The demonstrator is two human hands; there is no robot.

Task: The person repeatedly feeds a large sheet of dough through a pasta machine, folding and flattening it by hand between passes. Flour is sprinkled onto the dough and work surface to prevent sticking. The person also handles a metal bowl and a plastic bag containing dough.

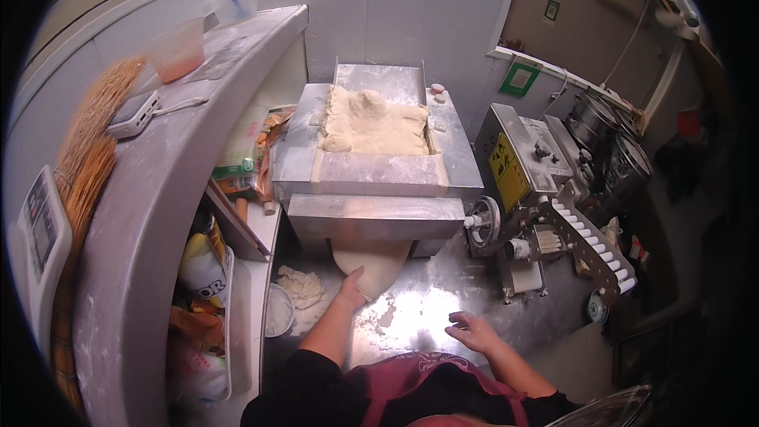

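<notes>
A smooth sheet of dough (pixel 373 267) hangs out of the front of a metal dough-rolling machine (pixel 376 217) and curves down towards the steel worktop (pixel 415 320). My left hand (pixel 353 292) grips the left side of its lower edge, thumb on top; the other fingers are mostly hidden beneath. Above the worktop, to the right of the sheet, my right hand (pixel 472 331) is empty, its fingers bent and apart. On top of the machine a thick, rough slab of dough (pixel 379 124) lies in the feed opening.
Left of the sheet lie a crumbly dough lump (pixel 300 286) and a bowl of white flour (pixel 278 310). A handwheel (pixel 483 221) juts from the machine's right side. Further right stands a second machine with a roller conveyor (pixel 593 246). A ledge (pixel 148 207) carries straw brooms (pixel 89 124) and a digital scale (pixel 41 243).
</notes>
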